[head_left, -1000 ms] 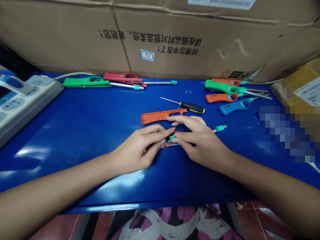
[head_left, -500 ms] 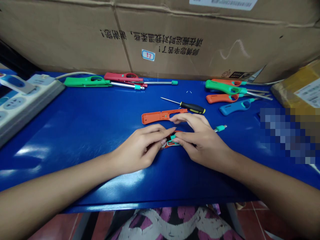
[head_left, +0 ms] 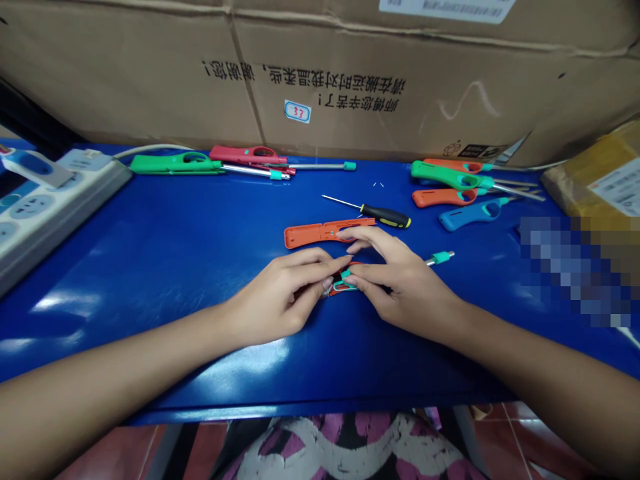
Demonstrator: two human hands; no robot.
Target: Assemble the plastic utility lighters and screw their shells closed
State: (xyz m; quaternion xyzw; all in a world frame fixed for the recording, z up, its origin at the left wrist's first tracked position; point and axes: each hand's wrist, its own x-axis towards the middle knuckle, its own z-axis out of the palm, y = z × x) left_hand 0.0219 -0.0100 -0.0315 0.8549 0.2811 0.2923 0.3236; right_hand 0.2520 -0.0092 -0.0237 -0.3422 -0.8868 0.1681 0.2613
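Note:
Between my two hands, low over the blue table, is an opened orange lighter with turquoise and wire parts inside. Its metal tube with a turquoise collar pokes out past my right hand. My left hand is closed on the lighter's left end, thumb and fingers pinching there. On the other side, my right hand grips the turquoise part with thumb and a finger, while its index finger arches above the loose orange casing half. The fingers hide most of the lighter.
A black and yellow screwdriver lies behind the casing half. Several lighters rest at the back right, including a blue one; green and red ones lie back left. A power strip stands left, a cardboard box behind.
Almost nothing differs. The upper fingers of my right hand have shifted slightly; both hands stay at the opened lighter.

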